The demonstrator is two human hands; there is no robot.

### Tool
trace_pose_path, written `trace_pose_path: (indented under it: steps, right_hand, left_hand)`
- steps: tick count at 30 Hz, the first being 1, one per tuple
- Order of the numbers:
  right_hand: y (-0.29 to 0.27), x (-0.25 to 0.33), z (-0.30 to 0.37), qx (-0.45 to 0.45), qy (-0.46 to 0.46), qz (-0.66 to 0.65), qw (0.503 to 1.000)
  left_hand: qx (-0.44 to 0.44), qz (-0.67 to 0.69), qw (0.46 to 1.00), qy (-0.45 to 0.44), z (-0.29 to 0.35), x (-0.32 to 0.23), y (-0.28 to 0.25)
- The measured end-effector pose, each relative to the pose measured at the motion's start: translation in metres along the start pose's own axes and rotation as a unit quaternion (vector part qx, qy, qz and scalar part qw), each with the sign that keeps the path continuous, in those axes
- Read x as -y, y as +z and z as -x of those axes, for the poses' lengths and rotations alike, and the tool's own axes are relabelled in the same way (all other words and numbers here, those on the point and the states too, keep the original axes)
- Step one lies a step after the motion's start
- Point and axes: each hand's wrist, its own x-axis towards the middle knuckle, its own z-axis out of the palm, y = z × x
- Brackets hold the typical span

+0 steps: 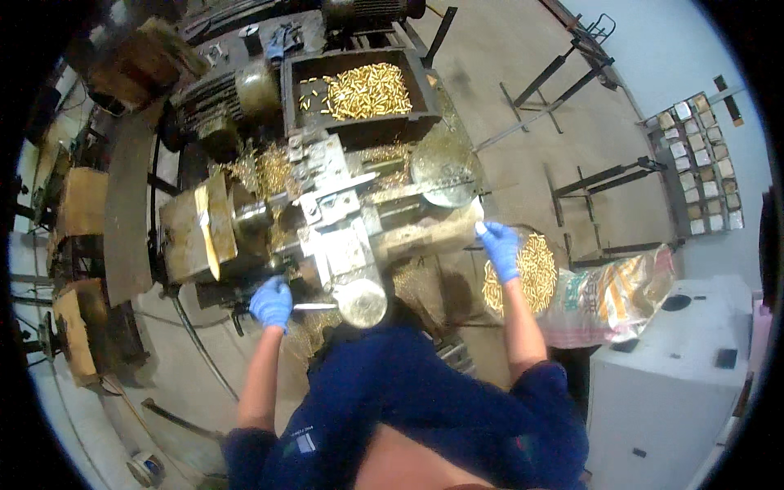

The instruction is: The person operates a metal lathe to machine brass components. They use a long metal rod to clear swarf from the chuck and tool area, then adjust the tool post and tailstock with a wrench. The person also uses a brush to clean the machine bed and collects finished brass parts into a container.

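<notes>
The blue-gloved hands are well apart. The left hand (271,302) curls around the end of a pale handle (314,306), beside a round wheel (362,303). At right, a sack (614,302) lies beside a round heap (532,278) of small brass-coloured pieces. The right hand (500,247) is just beside that heap, fingertips bunched; glare hides whether they hold anything. Ahead stands the lathe (335,204), a brush (210,249) lying on its left housing. Beyond, a dark tray (426,124) contains more pieces (371,90).

sack (603,310): orange-green lettering (616,296) | clothing (400,376): small pale print (305,443) | none clearly readable
</notes>
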Motion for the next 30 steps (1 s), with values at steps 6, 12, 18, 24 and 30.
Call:
trace_pose_path:
  steps: [6,12,18,24,30]
  right_hand:
    - [0.002,0.024,-0.171,0.003,-0.03,0.002,1.0]
    - [0.029,0.005,-0.272,-0.006,-0.086,0.125,0.988]
    - [0.048,-0.048,-0.293,0.039,-0.039,0.142,0.988]
    - [0.054,-0.06,-0.292,0.016,-0.052,0.129,0.99]
    - [0.052,-0.053,-0.29,0.041,-0.032,0.105,0.993]
  left_hand:
    - [0.014,-0.107,0.992,-0.07,-0.003,-0.009,0.001]
    - [0.069,-0.123,0.985,-0.103,-0.007,-0.021,-0.005]
    - [0.068,-0.149,0.979,-0.119,-0.007,-0.005,0.006]
    - [0.019,-0.128,0.987,-0.093,-0.005,0.0,0.011]
    - [0.024,-0.115,0.987,-0.109,-0.005,-0.005,0.008]
